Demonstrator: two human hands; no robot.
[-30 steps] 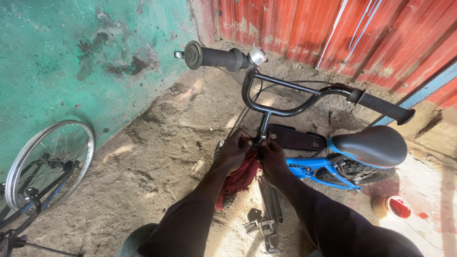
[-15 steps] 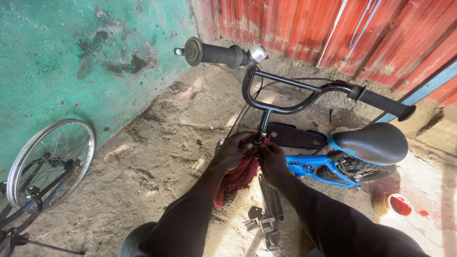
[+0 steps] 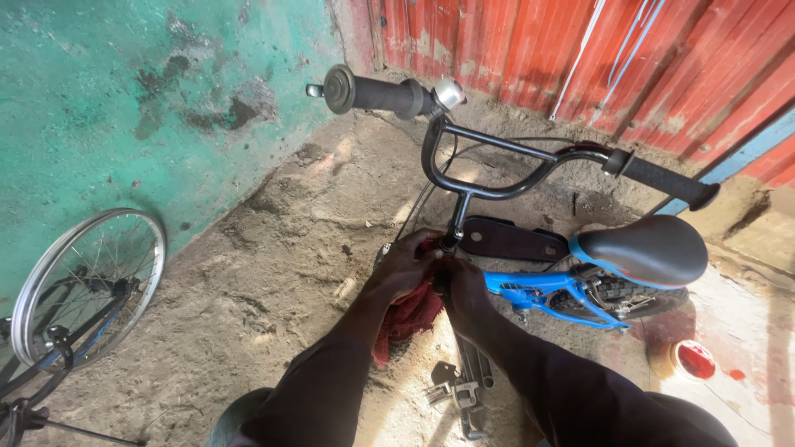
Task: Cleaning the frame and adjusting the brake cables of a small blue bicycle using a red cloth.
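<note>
At centre frame, left hand [image 3: 407,266] and right hand [image 3: 464,285] closed around one red rag [image 3: 407,319] on the bike stem [image 3: 454,222]; one saddle [image 3: 646,248] at three o'clock, one wheel [image 3: 87,285] at nine.

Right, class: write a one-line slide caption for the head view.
Both hands, left hand and right hand, grip a red rag at the handlebar stem of a small blue bicycle.
</note>
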